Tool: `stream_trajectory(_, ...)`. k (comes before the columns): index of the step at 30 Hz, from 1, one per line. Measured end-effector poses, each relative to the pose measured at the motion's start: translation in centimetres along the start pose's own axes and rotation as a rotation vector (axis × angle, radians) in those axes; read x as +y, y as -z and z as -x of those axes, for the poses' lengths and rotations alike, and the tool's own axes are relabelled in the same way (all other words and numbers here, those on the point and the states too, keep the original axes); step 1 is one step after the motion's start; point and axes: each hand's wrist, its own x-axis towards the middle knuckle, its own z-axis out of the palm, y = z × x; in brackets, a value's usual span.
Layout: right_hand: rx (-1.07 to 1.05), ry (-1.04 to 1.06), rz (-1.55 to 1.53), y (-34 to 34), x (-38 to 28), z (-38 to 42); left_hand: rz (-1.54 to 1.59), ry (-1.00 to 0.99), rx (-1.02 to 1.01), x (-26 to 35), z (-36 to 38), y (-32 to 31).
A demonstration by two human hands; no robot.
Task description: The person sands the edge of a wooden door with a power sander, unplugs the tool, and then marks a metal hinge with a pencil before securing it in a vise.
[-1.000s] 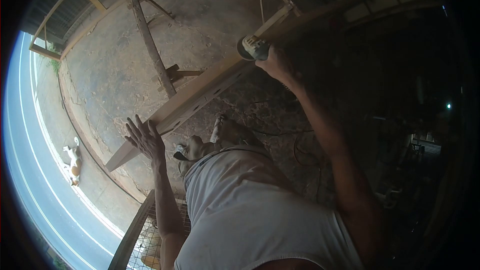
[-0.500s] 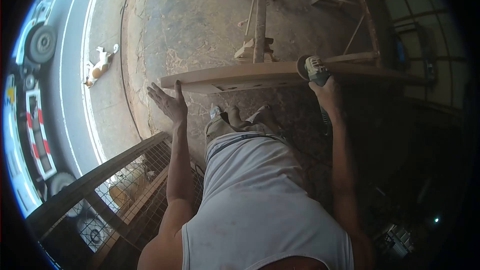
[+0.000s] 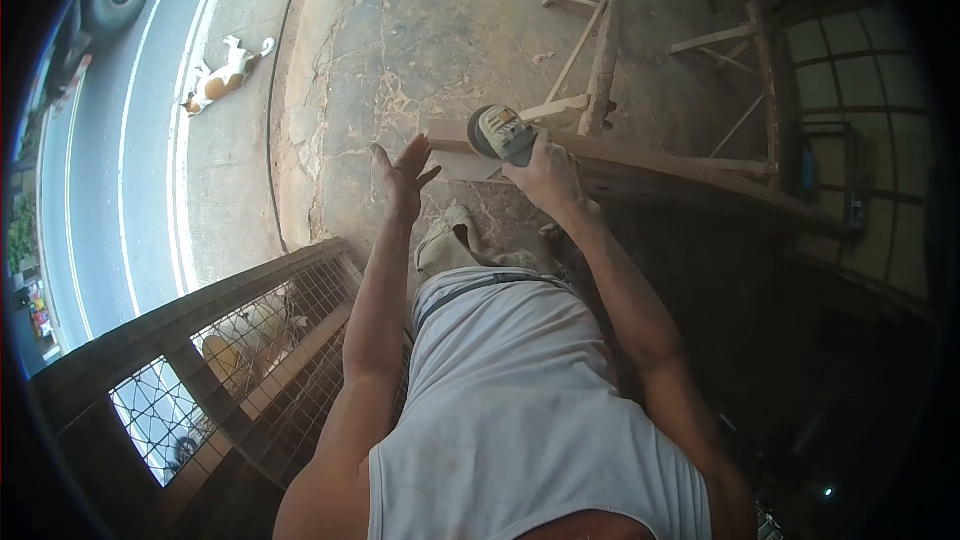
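A long wooden board crosses in front of me on a wooden stand, its left end near my legs. My right hand grips an angle grinder whose round disc is at the board's upper edge, close to the left end. Beside that end is my left hand, its fingers spread and holding nothing. The fingertips are right at the end of the wood. Part of the board's lower face is hidden behind my right hand and forearm.
Wooden trestle legs stand beyond the board, with another frame to the right. A wire-mesh wooden gate is at lower left. A dog lies by the road, and a cable runs along the ground.
The grinder in my right hand has moved left along the board, close to its left end. My left hand stays open there. The truck on the road has mostly passed out of view.
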Motion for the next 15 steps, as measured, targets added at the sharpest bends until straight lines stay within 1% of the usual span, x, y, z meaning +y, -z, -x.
stream_trajectory(2, -0.026, 0.062, 0.021, -1.3, -2.9, -0.9, 0.029, 0.024, -0.047, 0.5, 0.1, 0.5)
stream_trajectory(5, -0.044, 0.097, 0.022, -1.9, -6.2, -1.4, 0.053, 0.044, -0.106, 0.7, 0.1, 1.1)
stream_trajectory(8, -0.031, 0.122, 0.056, -1.6, -6.5, -1.3, 0.061, 0.057, -0.124, 0.9, 0.1, 1.2)
stream_trajectory(11, 0.008, 0.102, 0.146, -0.9, -4.7, -1.1, 0.070, 0.057, -0.126, 1.0, 0.3, 0.9)
stream_trajectory(14, -0.032, 0.020, 0.122, -0.1, -5.5, -1.2, 0.062, 0.053, -0.116, 1.1, 0.5, 0.9)
stream_trajectory(15, -0.027, 0.067, 0.121, -0.7, -5.7, -1.2, 0.053, 0.055, -0.110, 1.1, 0.6, 0.9)
